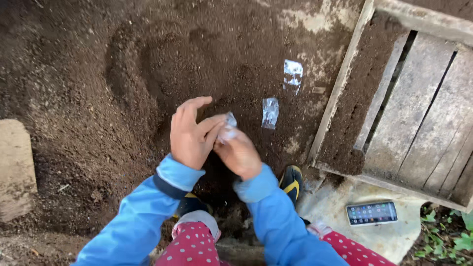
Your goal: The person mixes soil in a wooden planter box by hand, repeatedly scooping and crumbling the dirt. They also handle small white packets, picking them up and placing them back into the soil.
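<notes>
Both of my hands meet over a mound of dark soil [98,98]. My left hand [189,133] and my right hand [240,153] together pinch a small clear plastic bag [227,129] between their fingertips. Two more small clear plastic bags lie on the soil beyond, one [270,113] close to my hands and another [292,76] farther back. My sleeves are blue.
A wooden slatted crate [419,108] with soil in it lies on the right. A phone [371,213] with a lit screen rests on pale sheeting at lower right. A pale block [15,167] sits at the left edge. My shoes and red dotted trousers are below.
</notes>
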